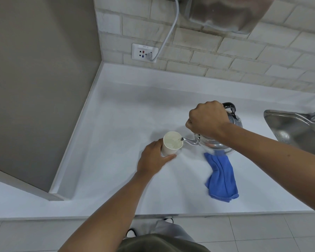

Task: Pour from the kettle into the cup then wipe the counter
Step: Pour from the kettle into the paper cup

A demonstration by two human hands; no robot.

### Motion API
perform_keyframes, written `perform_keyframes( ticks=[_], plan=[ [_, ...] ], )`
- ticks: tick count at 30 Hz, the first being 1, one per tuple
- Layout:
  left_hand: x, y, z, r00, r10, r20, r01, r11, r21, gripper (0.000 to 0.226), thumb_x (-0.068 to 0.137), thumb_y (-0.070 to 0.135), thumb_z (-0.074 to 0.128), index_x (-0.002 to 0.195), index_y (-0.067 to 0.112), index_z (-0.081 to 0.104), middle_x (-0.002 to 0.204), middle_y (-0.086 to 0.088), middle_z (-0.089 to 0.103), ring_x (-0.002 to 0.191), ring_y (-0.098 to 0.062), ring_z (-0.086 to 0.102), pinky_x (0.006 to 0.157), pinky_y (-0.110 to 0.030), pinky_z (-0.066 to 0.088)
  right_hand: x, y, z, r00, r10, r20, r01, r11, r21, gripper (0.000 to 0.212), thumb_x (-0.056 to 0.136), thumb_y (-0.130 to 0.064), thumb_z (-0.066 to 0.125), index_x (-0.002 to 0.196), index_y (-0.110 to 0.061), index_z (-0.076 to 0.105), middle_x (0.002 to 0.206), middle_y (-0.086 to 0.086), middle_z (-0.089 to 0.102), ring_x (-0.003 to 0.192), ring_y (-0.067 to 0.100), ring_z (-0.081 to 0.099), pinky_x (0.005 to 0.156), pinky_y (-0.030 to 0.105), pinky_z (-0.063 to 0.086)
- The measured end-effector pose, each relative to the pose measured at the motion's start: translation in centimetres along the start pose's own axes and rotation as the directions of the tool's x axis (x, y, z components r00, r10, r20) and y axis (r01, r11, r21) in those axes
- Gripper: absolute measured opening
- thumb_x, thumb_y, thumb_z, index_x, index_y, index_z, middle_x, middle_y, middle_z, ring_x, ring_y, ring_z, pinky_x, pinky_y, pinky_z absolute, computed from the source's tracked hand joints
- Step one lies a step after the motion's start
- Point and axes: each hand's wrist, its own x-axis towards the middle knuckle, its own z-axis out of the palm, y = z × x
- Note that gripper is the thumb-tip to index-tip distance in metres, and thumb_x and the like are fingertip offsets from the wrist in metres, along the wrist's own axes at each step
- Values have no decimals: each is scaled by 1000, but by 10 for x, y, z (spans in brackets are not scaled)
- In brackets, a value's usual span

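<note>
Left hand [154,159]: grip wrapped around the white cup [171,143], upright on the surface [116,124]. Right hand [207,119]: grip closed on the handle of the kettle [216,142], tilted, spout [188,141] pointing left over the cup's rim, pouring. Blue cloth [222,177]: just below the right grip, long axis running toward the onlooker; right hand nearer for wiping.

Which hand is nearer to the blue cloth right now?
Right. The right hand grips the kettle handle just above the blue cloth; the left hand holds the cup, farther off to the cloth's left.
</note>
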Motion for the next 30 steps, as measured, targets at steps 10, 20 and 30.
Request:
perform_keyframes(
  ticks=[10, 20, 30],
  plan=[
    [-1, 1, -1, 1000, -1, 8, 1, 1000, -9, 60, 72, 64, 80, 118, 33, 60, 101, 13, 67, 91, -12, 61, 71, -26, 43, 1, 0, 1, 1000, 11, 4, -11, 1000, -11, 39, 83, -26, 48, 51, -13, 31, 50, -1, 31, 46, 20, 32, 55, 25, 26],
    [-1, 1, -2, 1000, -1, 17, 1, 1000, -6, 58, 71, 65, 79, 117, 33, 59, 96, 15, 64, 89, -11, 60, 71, -27, 44, 1, 0, 2, 1000, 15, 0, -15, 999, -32, 39, 84, -28, 47, 51, -13, 32, 50, -1, 32, 43, 17, 25, 49, 23, 16],
    [-1, 0, -1, 1000, -2, 9, 2, 1000, -13, 60, 72, 65, 80, 118, 33, 60, 100, 13, 67, 91, -11, 61, 72, -26, 44, 1, -1, 0, 1000, 16, 11, -16, 999, -34, 40, 85, -28, 47, 51, -14, 31, 50, -1, 32, 45, 18, 28, 51, 24, 20]
  ],
)
